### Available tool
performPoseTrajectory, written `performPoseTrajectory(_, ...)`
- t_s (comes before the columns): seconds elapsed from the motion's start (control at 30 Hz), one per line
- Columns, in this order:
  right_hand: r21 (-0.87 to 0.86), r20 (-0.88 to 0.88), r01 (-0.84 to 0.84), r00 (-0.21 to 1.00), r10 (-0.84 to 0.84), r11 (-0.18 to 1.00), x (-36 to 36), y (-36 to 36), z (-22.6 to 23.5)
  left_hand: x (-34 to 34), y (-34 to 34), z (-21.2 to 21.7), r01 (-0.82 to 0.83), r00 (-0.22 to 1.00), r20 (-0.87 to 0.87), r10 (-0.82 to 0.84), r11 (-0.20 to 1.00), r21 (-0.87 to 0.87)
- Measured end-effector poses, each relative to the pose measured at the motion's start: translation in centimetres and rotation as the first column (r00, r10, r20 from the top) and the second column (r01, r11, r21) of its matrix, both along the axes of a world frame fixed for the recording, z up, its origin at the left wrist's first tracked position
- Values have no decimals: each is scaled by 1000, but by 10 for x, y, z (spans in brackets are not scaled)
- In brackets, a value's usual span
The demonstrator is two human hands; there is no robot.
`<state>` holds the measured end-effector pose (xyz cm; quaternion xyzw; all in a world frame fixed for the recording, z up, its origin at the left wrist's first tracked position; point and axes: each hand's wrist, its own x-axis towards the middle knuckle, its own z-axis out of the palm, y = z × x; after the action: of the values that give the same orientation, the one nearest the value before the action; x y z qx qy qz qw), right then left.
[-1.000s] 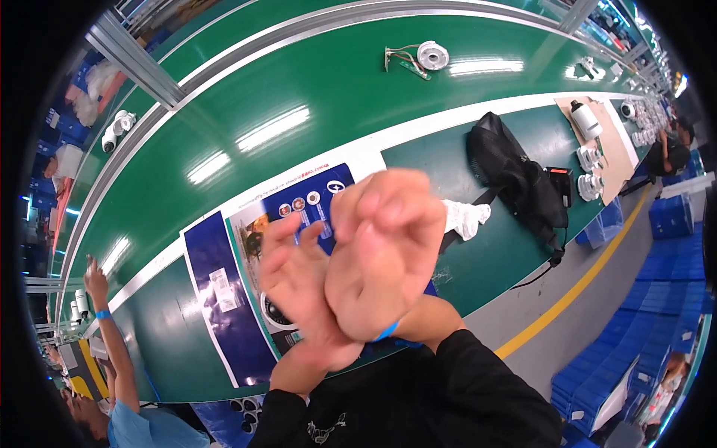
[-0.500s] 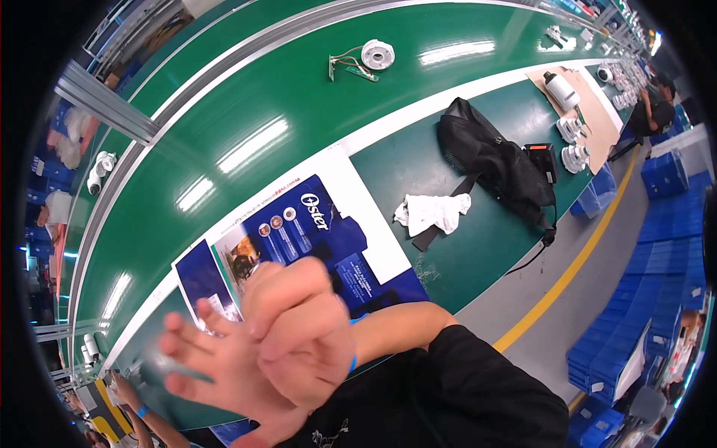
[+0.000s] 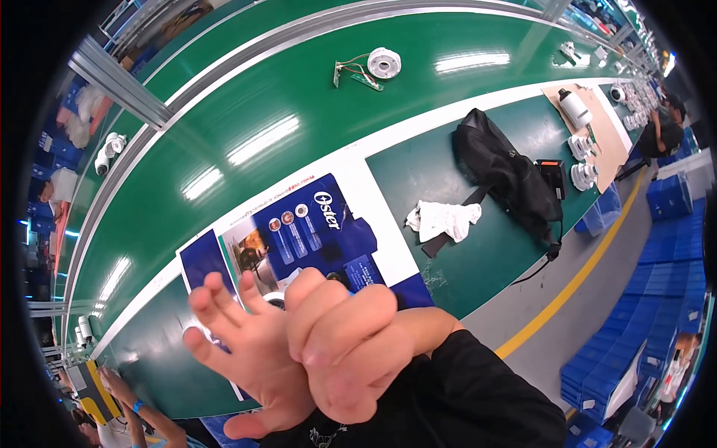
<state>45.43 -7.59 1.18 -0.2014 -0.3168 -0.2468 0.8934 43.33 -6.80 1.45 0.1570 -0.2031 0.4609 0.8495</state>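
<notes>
My left hand (image 3: 254, 347) is raised over the near edge of the table, palm showing, with its fingers spread and thumb low. Against the base of its palm and wrist, my right hand (image 3: 343, 347) is closed in a fist; whether anything is inside the curled fingers is hidden. Both hands are above a flattened dark blue printed carton (image 3: 306, 224) with pictures on it, which lies on a white sheet (image 3: 385, 235). Part of a round white shape (image 3: 275, 299) shows behind the hands, too covered to name.
Right of the carton lie a crumpled white cloth (image 3: 444, 220) and a black mesh bag (image 3: 508, 172). White device housings (image 3: 575, 108) stand farther right. A round white part with wired boards (image 3: 383, 63) sits on the green belt (image 3: 246, 112). Blue bins (image 3: 627, 328) line the aisle; another person's arms (image 3: 134, 403) are lower left.
Both hands have shifted right in the view, and the right fist now stands farther right against the left hand. The whole scene has moved slightly right with my head.
</notes>
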Motion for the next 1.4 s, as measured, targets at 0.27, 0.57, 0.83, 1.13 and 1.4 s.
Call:
performPoseTrajectory(0.27, -330, 139, 76, 990, -31, 941, -19, 10, -19, -42, 75, 10, -293, 940, -70, 333, 897, 332)
performPoseTrajectory(0.57, -494, 142, 241, 970, -196, 835, 27, -23, -5, -22, 136, -25, 154, 677, -316, 665, 291, 944)
performPoseTrajectory(0.83, -847, 217, 483, 694, -686, 221, 223, -47, -75, -37, 137, -116, 313, 758, -440, 482, 324, 893)
performPoseTrajectory(1.13, -624, -714, -624, 209, -668, 471, 378, -56, -118, -32, 130, -165, 476, 814, -580, 30, 539, 695)
performPoseTrajectory(1.4, -722, -579, -633, 330, -746, 280, 396, -26, -126, -28, 126, -165, 364, 858, -498, 128, 532, 764)
